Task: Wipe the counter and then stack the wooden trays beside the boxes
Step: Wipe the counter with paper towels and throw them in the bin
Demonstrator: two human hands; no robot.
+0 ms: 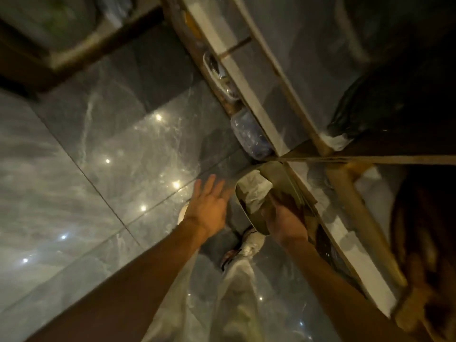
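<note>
The view is blurred and tilted, looking down past the counter's pale edge (249, 77), which runs diagonally from the top middle to the lower right. Below that edge stands a small bin (243, 206) with a light rim and crumpled white paper (256, 191) inside. My right hand (283, 218) curls over the bin's near side, gripping its dark flap or rim. My left hand (208, 206) hovers just left of the bin, fingers spread, holding nothing. Blurred brown wooden shapes (419, 262) lie on the counter at the lower right; I cannot tell whether they are trays.
Clear plastic containers (250, 137) sit on a shelf under the counter edge. Glossy grey marble floor tiles (111, 156) fill the left half. My legs in white trousers (237, 287) stand beside the counter. A dark bulky object (394, 99) rests on the counter at the upper right.
</note>
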